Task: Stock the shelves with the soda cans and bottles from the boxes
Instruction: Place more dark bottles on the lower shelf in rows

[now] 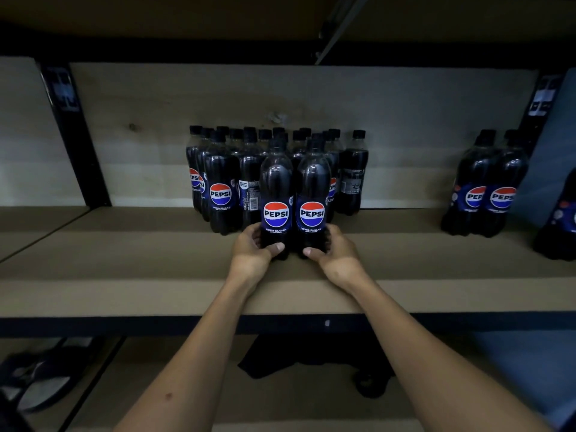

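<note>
Head view, left hand (252,247) gripping left Pepsi bottle (276,194), right hand (335,252) gripping right Pepsi bottle (312,194), upright on shelf (124,263)

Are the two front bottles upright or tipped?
Upright. Both front bottles stand on the shelf, caps up and labels level, the left hand and right hand gripping their bases.

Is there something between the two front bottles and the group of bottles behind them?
Nothing visible. The left hand grips the left front bottle and the right hand grips the right front bottle; both stand on the shelf directly before the bottle group.
</note>
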